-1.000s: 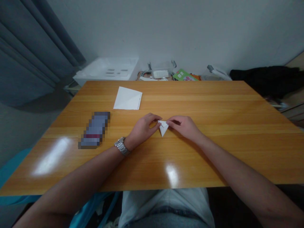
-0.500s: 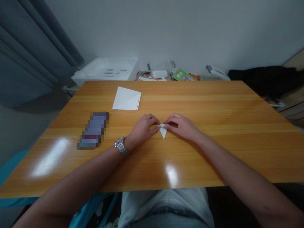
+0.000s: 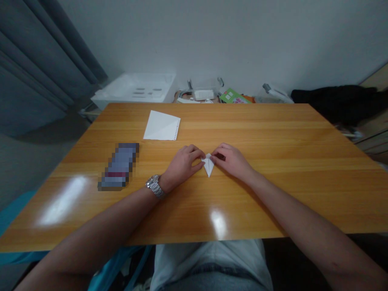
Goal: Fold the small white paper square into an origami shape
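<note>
A small white folded paper piece (image 3: 208, 166), pointed toward me, lies on the wooden table (image 3: 273, 169) near its middle. My left hand (image 3: 182, 165), with a metal watch on the wrist, pinches the paper's left side with curled fingers. On the other side my right hand (image 3: 232, 160) pinches its upper right edge. Both hands rest on the tabletop and cover part of the paper.
A white perforated paper sheet (image 3: 161, 125) lies further back on the left. A blurred-out flat object (image 3: 119, 166) sits left of my left hand. Behind the table are a white box (image 3: 135, 89), small clutter (image 3: 212, 95) and dark cloth (image 3: 339, 101). A curtain (image 3: 36, 60) hangs at left.
The hands closed in on the paper and pressed it narrower, then eased slightly; the paper now shows a little more between the fingertips. Nothing else moved.
</note>
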Demonstrator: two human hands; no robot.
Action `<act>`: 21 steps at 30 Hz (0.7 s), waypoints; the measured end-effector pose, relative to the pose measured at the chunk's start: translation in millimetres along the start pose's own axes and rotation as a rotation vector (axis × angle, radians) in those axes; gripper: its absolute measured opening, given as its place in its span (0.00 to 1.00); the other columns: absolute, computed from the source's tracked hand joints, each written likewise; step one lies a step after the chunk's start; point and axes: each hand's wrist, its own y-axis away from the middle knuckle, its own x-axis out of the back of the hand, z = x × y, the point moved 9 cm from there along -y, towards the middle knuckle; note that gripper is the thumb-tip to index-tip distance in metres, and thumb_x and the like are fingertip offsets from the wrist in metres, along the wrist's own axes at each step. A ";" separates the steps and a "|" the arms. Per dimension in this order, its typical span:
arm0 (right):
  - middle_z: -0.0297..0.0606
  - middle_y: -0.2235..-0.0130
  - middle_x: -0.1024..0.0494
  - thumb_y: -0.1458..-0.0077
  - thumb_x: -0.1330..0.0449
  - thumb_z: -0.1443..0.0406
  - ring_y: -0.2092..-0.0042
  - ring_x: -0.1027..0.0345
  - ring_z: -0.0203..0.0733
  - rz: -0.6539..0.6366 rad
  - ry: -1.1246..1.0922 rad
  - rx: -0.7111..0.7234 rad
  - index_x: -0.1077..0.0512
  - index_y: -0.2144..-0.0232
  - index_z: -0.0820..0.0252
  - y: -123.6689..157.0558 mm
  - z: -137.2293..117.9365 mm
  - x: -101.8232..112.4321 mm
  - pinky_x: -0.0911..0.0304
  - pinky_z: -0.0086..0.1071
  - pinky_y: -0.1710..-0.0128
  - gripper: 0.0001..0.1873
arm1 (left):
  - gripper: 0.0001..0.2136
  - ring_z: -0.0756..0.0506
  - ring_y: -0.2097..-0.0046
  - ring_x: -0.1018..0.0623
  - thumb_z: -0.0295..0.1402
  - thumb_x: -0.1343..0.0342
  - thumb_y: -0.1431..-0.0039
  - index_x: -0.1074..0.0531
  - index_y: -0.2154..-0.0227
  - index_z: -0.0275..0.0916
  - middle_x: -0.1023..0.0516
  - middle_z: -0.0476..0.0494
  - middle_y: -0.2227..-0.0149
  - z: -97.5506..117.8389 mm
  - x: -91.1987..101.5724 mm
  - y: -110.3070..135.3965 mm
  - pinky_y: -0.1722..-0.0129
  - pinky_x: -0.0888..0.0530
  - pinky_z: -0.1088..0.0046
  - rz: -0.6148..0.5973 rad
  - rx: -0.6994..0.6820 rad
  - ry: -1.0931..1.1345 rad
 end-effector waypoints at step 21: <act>0.43 0.55 0.27 0.39 0.35 0.61 0.52 0.30 0.47 -0.148 -0.013 0.133 0.23 0.53 0.57 7.3 -9.7 -5.2 0.33 0.42 0.49 0.12 | 0.17 0.41 0.52 0.25 0.46 0.40 0.36 0.24 0.51 0.40 0.25 0.41 0.53 7.2 -1.9 1.0 0.49 0.28 0.61 -0.013 -0.046 -0.055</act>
